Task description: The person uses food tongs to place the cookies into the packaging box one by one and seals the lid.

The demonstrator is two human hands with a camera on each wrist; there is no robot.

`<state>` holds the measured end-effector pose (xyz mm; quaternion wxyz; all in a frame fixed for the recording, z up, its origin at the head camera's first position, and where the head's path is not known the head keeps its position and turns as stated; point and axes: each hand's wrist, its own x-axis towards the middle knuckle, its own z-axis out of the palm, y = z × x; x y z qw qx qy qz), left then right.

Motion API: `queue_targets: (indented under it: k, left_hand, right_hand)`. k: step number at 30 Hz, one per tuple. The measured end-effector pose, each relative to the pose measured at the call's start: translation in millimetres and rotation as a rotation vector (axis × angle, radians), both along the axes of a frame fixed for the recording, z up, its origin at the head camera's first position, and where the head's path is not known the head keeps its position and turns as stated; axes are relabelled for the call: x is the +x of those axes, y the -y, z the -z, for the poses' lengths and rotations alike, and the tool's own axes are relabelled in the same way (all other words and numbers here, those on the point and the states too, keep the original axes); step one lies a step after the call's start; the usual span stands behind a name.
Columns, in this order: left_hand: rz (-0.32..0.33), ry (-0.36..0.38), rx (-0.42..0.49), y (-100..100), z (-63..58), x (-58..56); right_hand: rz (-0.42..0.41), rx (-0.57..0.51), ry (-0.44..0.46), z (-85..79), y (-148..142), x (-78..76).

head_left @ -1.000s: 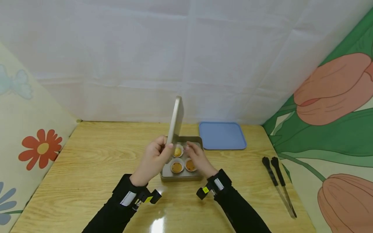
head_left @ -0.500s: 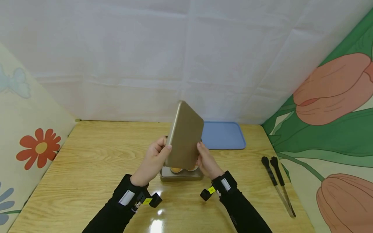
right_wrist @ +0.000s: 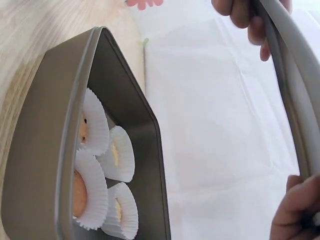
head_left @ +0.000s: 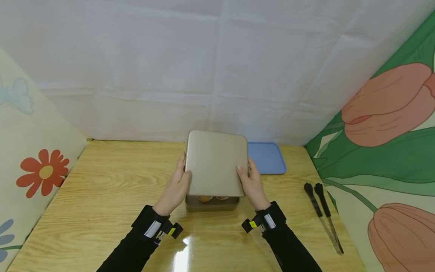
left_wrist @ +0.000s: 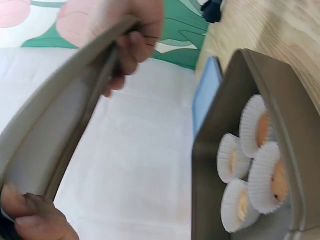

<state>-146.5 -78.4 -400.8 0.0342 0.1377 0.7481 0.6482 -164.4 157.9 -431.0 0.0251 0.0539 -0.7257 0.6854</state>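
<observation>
A flat gold-coloured metal lid is held between both hands above the matching square tin. My left hand grips the lid's left edge, thumb on top and fingers underneath. On the opposite edge my right hand holds it the same way. In the left wrist view, several small cupcakes in white pleated paper cups sit inside the tin. A gap shows between the lid and the tin's rim in both wrist views. From the head view the lid hides most of the cupcakes.
Behind the tin to the right lies a blue tray, partly covered by the lid in the head view. Tongs with black ends rest at the table's right side. A white cloth hangs along the table's back edge.
The lid has turned from standing on edge in my left hand to lying nearly flat, top up, over the tin. My right hand has left the cupcakes and taken the lid's right edge.
</observation>
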Motion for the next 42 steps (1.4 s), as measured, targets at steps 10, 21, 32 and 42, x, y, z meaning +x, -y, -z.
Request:
queue_targets:
  k: [10, 21, 32, 42]
  left_hand:
    - [-0.147, -0.091, -0.172, -8.6, 36.5, -12.6]
    - [-0.320, -0.101, -0.374, -14.3, 72.3, -15.8]
    - [-0.344, -0.058, -0.447, -12.6, 96.3, -18.6]
    - [-0.348, -0.047, -0.446, -10.7, 104.2, -20.9]
  right_hand:
    - [0.006, 0.198, -0.048, -13.0, 10.3, 2.9]
    - [0.035, 0.303, 0.054, 34.0, 8.7, -4.7]
    - [0.057, 0.387, 0.120, 68.0, 11.4, -9.6]
    - [0.081, 0.418, 0.132, 78.8, 13.5, -12.3]
